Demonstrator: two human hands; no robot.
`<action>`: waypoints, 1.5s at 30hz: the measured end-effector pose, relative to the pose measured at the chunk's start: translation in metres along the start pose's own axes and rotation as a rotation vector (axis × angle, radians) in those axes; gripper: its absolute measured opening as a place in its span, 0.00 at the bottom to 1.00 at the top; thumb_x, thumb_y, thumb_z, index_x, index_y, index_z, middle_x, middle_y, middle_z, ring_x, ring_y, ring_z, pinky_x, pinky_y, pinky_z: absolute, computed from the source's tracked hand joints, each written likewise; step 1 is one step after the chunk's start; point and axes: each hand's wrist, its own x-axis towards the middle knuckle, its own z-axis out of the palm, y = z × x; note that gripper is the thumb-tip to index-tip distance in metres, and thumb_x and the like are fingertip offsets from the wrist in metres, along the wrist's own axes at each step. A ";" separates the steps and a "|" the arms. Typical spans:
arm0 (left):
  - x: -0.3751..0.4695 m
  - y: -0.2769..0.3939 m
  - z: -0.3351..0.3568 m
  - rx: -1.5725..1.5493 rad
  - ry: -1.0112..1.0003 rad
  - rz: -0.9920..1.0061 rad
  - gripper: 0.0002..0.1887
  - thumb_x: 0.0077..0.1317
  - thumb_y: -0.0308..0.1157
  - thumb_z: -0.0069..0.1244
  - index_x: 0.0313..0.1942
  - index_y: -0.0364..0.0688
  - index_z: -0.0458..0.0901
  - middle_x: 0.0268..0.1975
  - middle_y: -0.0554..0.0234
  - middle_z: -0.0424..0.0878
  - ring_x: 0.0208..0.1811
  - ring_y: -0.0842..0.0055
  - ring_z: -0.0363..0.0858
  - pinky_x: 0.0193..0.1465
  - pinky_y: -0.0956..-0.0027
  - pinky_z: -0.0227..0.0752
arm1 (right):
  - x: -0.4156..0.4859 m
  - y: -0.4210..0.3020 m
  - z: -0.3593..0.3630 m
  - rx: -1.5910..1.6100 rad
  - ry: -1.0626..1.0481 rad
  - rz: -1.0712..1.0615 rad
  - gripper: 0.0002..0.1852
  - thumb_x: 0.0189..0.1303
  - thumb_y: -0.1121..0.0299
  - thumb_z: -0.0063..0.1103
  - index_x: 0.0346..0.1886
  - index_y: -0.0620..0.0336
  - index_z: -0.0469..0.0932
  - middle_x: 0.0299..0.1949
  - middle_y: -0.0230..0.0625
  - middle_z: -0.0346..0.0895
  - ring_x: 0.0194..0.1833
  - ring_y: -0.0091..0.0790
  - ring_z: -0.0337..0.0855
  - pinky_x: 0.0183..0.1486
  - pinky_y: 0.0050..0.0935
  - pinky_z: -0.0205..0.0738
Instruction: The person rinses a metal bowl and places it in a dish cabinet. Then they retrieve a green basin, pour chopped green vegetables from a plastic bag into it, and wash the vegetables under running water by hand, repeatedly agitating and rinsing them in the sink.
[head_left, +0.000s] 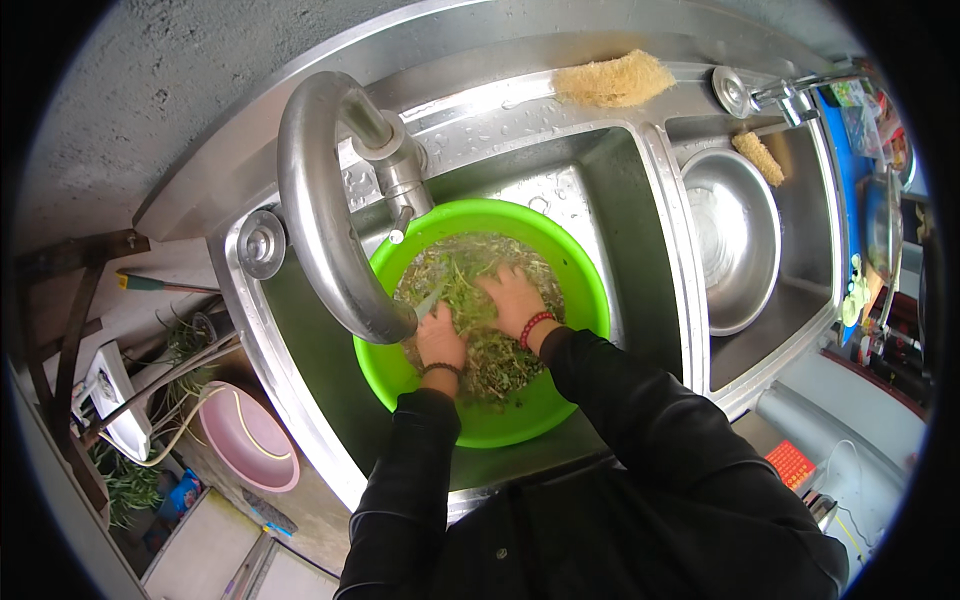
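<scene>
A bright green plastic basin (592, 300) stands in the left bowl of a stainless steel sink. Leafy green herbs (495, 367) float in the water that partly fills it. Water runs from the curved faucet (307, 202) into the basin beside my left hand. My left hand (441, 337), with a dark bead bracelet, reaches down among the greens under the spout. My right hand (514, 300), with a red bead bracelet, lies spread over the leaves right of it. The fingertips of both hands are partly hidden by water and leaves, so any grip is unclear.
A loofah (615, 79) lies on the sink's back ledge. The right bowl holds a steel basin (731, 240) and a smaller loofah piece (759, 159) under a second faucet (795, 101). A pink basin (251, 439) sits low on the left. A red box (789, 465) is at right.
</scene>
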 end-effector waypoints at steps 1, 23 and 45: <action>0.004 -0.001 -0.003 -0.123 0.047 -0.018 0.39 0.55 0.53 0.57 0.62 0.42 0.64 0.53 0.36 0.72 0.52 0.51 0.73 0.52 0.55 0.69 | 0.005 0.002 -0.001 0.140 0.054 0.015 0.31 0.44 0.50 0.70 0.52 0.52 0.75 0.52 0.48 0.69 0.54 0.52 0.69 0.51 0.41 0.69; -0.039 0.006 -0.001 0.034 -0.109 0.031 0.47 0.49 0.49 0.62 0.67 0.54 0.54 0.69 0.31 0.40 0.63 0.41 0.58 0.56 0.45 0.64 | -0.024 -0.008 -0.003 -0.104 -0.120 0.030 0.43 0.39 0.59 0.73 0.64 0.43 0.64 0.62 0.54 0.57 0.62 0.62 0.59 0.54 0.46 0.70; -0.074 0.007 0.005 -1.105 -0.041 -0.172 0.52 0.50 0.38 0.66 0.67 0.31 0.46 0.60 0.42 0.66 0.56 0.62 0.70 0.54 0.65 0.68 | -0.060 0.008 0.012 1.194 -0.314 0.660 0.51 0.38 0.50 0.77 0.58 0.82 0.63 0.59 0.62 0.66 0.59 0.48 0.69 0.60 0.40 0.64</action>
